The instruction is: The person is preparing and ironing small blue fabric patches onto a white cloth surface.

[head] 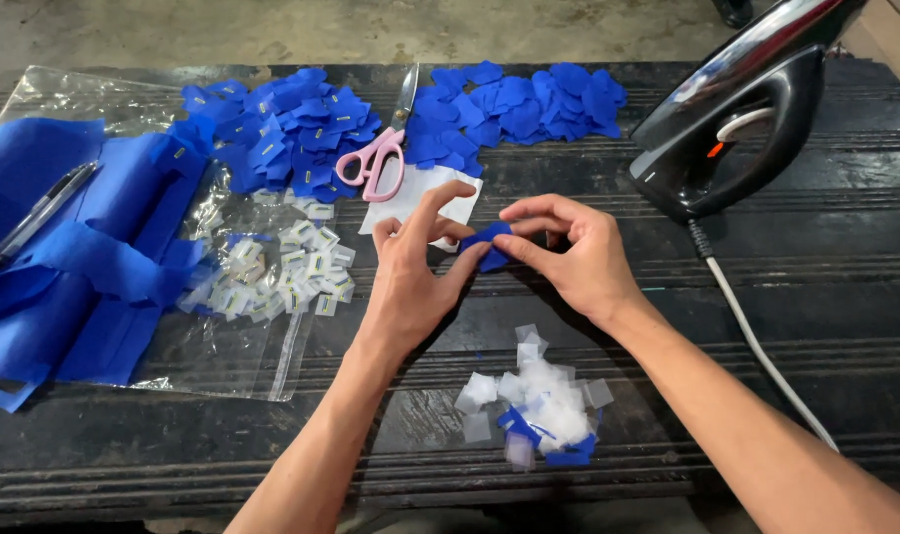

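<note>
Nearest the camera lies one loose pile of clear film scraps (539, 405) mixed with a few blue offcuts. Left to right across the dark table (846, 326): one pen (35, 213) on blue fabric strips (64, 267), one clear bag (242, 336) bearing small white tags (282, 272), two heaps of blue cut pieces (282, 129), one pair of pink-handled scissors (376, 153), one black iron (737, 119), its top cut off. Left hand (410, 282) and right hand (574, 257) meet at centre, fingertips pinching one small blue fabric piece (490, 247), partly hidden.
</note>
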